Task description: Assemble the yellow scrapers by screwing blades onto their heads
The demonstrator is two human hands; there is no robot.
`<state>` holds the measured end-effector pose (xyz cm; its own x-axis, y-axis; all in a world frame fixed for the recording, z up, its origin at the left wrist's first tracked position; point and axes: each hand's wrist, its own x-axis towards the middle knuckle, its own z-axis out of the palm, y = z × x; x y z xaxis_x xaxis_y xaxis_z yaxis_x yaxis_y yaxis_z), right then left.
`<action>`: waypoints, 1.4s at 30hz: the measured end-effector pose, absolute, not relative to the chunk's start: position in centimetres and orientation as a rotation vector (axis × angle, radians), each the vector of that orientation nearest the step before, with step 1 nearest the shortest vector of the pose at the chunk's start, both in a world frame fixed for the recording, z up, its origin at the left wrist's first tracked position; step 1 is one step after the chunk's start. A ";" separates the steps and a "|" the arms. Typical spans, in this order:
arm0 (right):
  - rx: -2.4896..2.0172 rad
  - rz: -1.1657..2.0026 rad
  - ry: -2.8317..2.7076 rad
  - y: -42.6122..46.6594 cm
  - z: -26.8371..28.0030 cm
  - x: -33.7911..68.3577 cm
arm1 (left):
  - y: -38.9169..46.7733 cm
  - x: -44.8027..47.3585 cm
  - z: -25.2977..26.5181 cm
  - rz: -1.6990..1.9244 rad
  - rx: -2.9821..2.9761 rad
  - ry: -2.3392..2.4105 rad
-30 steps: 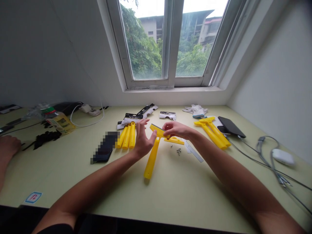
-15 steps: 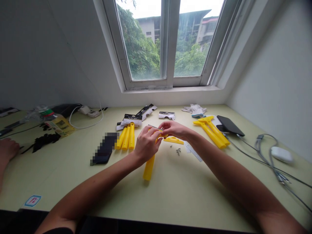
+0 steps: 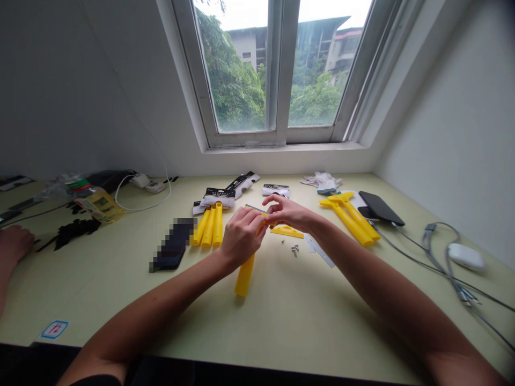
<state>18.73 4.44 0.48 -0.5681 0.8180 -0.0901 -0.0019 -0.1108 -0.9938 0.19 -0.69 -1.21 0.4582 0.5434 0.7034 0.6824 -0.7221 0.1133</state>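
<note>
A yellow scraper [image 3: 244, 277] is in my hands, its handle slanting down toward me and its head mostly covered by fingers. My left hand [image 3: 242, 237] is closed around the head; a thin grey blade edge [image 3: 253, 208] shows above the fingers. My right hand [image 3: 293, 212] pinches the right end of the head with thumb and fingers, the index finger arched above it. Just beyond, a loose yellow clamp strip [image 3: 287, 231] lies on the table. Several small screws [image 3: 295, 250] and some pale flat blades [image 3: 321, 252] are near my right forearm.
Several yellow handles [image 3: 207, 226] and black-and-white packages [image 3: 219, 197] lie left of centre, beside a dark phone [image 3: 171, 257]. At right are two yellow scrapers [image 3: 351, 219], a black device [image 3: 380, 207], cables [image 3: 446, 262] and a white case [image 3: 466, 256]. Another person's hand [image 3: 16, 242] rests far left.
My right index finger has lifted off the scraper's head and arched upward. The handle's lower end has shifted slightly left. Both hands still hold the scraper.
</note>
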 end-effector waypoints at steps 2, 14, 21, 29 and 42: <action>-0.913 1.738 -1.564 4.2 0.7 18.7 | -0.7 0.1 -1.2 -1.109 -2.517 -1.084; -0.878 1.779 -1.392 3.7 1.6 18.4 | -0.7 -0.2 -1.1 -1.045 -2.479 -1.073; -0.862 1.756 -1.440 3.3 2.1 18.4 | -0.8 -0.3 -1.4 -1.138 -2.501 -1.156; -1.116 1.294 -2.088 3.6 4.3 20.5 | -0.2 -0.8 -0.4 -1.976 -2.736 -1.638; -1.354 0.554 -2.872 2.4 0.3 21.1 | 1.4 -0.8 -1.8 -2.871 -2.395 -2.387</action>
